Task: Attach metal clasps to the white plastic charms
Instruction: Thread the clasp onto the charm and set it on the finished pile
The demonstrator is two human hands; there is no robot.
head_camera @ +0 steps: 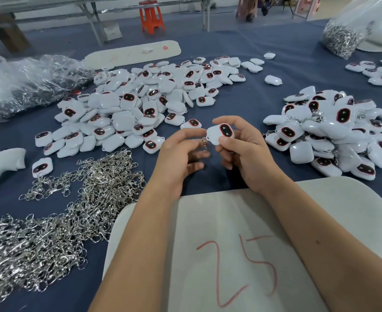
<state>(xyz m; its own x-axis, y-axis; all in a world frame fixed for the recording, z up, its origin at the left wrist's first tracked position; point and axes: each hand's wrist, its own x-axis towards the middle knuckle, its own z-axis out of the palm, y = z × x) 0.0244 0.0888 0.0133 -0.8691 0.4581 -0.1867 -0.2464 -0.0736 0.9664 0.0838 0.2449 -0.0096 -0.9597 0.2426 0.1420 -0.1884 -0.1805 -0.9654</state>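
My right hand (241, 152) pinches a white plastic charm (219, 134) with a dark, red-rimmed oval face, held above the table. My left hand (181, 154) pinches a small metal clasp (204, 142) at the charm's lower left corner, where clasp and charm meet. A big heap of loose white charms (140, 104) lies beyond my hands. A pile of silver metal clasps (50, 221) spreads over the table at the left. At the right sits a heap of charms with clasps on them (334, 136).
A white board marked "25" (230, 255) lies under my forearms. Clear plastic bags (28, 82) sit at the far left, and a bag of clasps (340, 39) at the far right. A long white tray (131, 54) lies behind the charms. An orange stool (151, 16) stands beyond the table.
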